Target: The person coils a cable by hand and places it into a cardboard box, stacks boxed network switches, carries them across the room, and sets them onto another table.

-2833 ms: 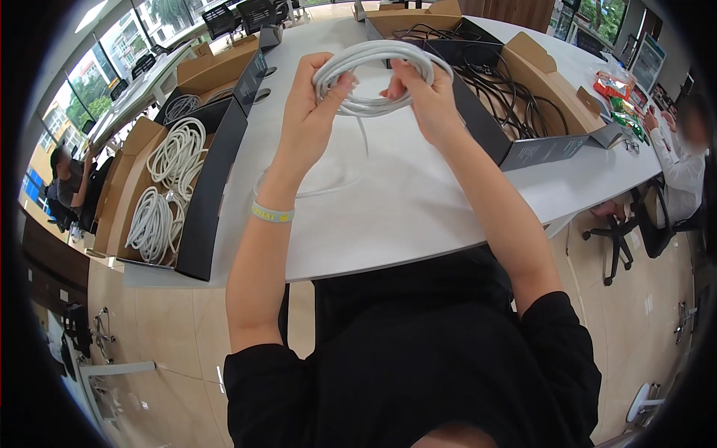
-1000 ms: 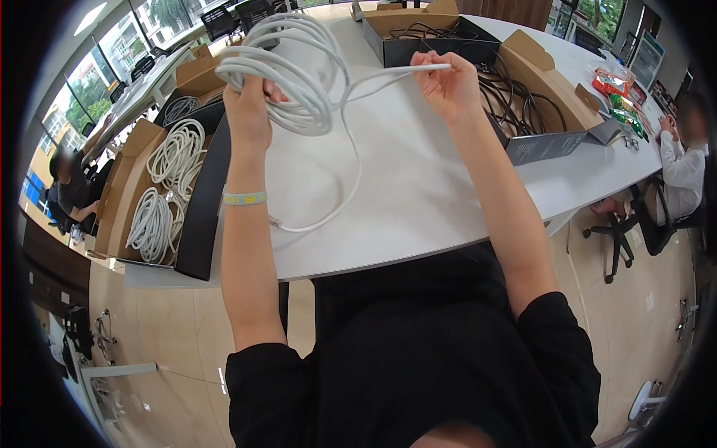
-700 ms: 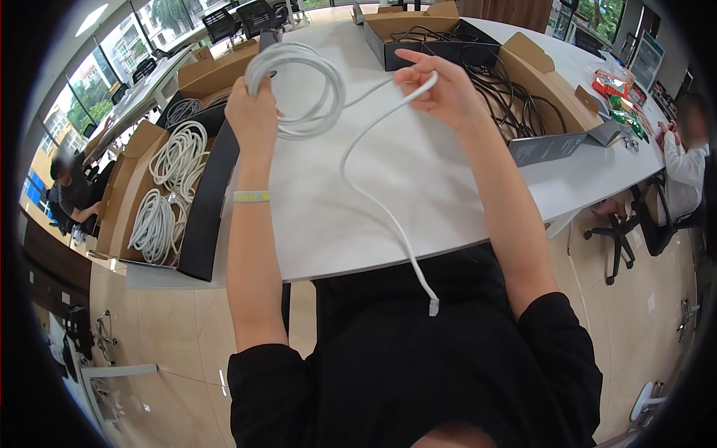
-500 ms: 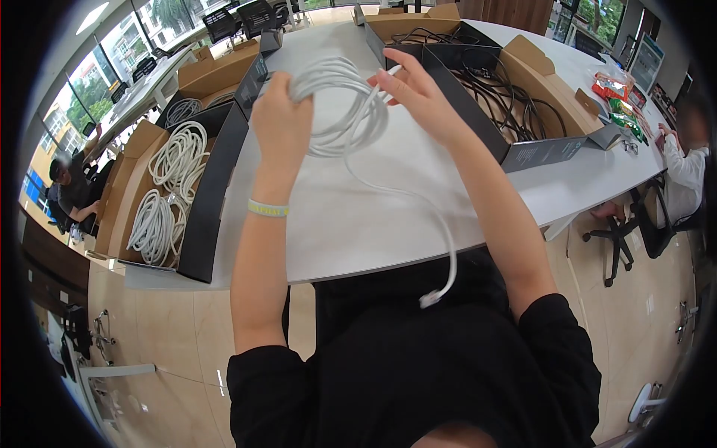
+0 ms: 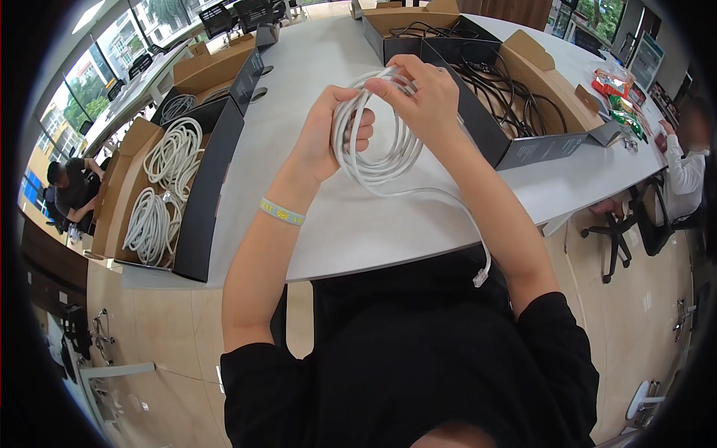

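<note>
A white cable (image 5: pixel 386 166) is wound into a loose coil above the white table (image 5: pixel 358 239). My left hand (image 5: pixel 328 133) is closed round the coil's left side, with its fingers through the middle. At the top of the coil, the thumb and fingers of my right hand (image 5: pixel 422 93) pinch the cable. One length leaves the bottom of the coil and curves right past the table's front edge. Its clear plug (image 5: pixel 480 278) hangs beside my right forearm.
On the left, an open box (image 5: pixel 196 216) holds bundled white cables (image 5: pixel 149 224). Black cables (image 5: pixel 515 97) fill an open box at the right. Behind it stands another box (image 5: pixel 373 30). Colourful packets (image 5: pixel 616 89) lie far right. One person sits on each side.
The coil has come between both hands and looks rounder and tighter. My left hand has moved right, and my right hand has moved onto the coil. The plug end has swung right.
</note>
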The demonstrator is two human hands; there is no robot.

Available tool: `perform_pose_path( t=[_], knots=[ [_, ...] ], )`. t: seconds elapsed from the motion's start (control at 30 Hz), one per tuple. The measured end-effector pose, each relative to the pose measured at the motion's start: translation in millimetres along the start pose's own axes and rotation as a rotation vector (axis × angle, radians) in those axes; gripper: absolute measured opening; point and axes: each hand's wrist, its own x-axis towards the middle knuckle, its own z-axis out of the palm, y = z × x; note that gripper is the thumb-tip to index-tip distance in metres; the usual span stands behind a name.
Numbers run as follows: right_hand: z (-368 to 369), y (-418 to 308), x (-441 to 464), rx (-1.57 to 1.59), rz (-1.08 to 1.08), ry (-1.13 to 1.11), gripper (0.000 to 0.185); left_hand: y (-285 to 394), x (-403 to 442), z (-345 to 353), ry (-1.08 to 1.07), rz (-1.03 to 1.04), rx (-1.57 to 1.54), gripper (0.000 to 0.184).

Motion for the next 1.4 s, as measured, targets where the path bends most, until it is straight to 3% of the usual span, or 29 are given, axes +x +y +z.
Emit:
perform_pose_path(
  t=[0.13, 0.2, 0.3, 0.37, 0.4, 0.53, 0.6, 0.7, 0.8, 0.93, 1.0, 1.03, 1.1, 1.17, 1.2, 1.27, 1.4],
  knots=[
    [-5, 4, 1, -0.190, -0.132, 0.027, 0.048, -2, -4, 15, 0.188, 0.036, 0.171, 0.028],
    [-8, 4, 2, -0.269, -0.186, 0.037, 0.048, 0, -5, 7, -0.040, 0.066, 0.249, 0.027],
    [-10, 1, 5, -0.138, -0.131, -0.021, 0.050, 9, -14, 6, -0.166, -0.020, 0.442, 0.021],
    [-10, -1, 7, 0.635, 0.138, -0.290, 0.054, 12, -14, 2, -0.204, -0.014, 0.379, 0.018],
    [-5, 1, 7, 0.855, 0.191, -0.432, 0.063, 14, -14, 0, -0.238, -0.003, 0.316, 0.015],
    [-14, 7, 9, 0.934, 0.369, -0.562, 0.051, 17, -12, -10, -0.310, -0.029, 0.139, 0.012],
    [-25, 7, 17, 0.771, 0.410, -0.852, 0.034, 16, -9, -14, -0.349, -0.009, 0.088, 0.013],
    [-16, 11, 12, 0.928, 0.473, -0.767, 0.029, 6, -7, -10, -0.315, 0.011, 0.231, 0.017],
    [-17, 7, 11, 0.841, 0.586, -0.733, 0.014, 7, -7, -11, -0.316, 0.030, 0.139, 0.024],
    [-16, -1, 11, 0.894, 0.624, -0.664, 0.012, 14, -3, -15, -0.326, 0.094, 0.250, 0.037],
    [-16, -5, 10, 1.146, 0.776, -0.632, 0.013, 13, 0, -16, -0.072, 0.237, 0.153, 0.050],
    [-15, -6, 10, 1.144, 0.772, -0.634, 0.013, 7, 3, -16, -0.073, 0.242, 0.153, 0.050],
    [-8, -10, 5, 1.469, 0.857, -0.557, 0.013, -8, 7, -12, 0.065, 0.543, 0.475, 0.050],
    [-4, -12, 0, 1.461, 0.912, -0.610, 0.012, -12, 5, -8, -0.036, 0.510, 0.452, 0.047],
    [-2, -13, -3, 1.454, 0.973, -0.653, 0.011, -14, 6, -3, -0.033, 0.514, 0.693, 0.046],
    [11, -14, -16, 1.467, 0.979, -0.706, 0.011, -17, 3, 5, 0.048, 0.512, 0.848, 0.044],
    [15, -29, -18, 1.514, 0.973, -0.814, 0.010, -10, -2, 13, 0.247, 0.288, 0.590, 0.041]
  ],
)
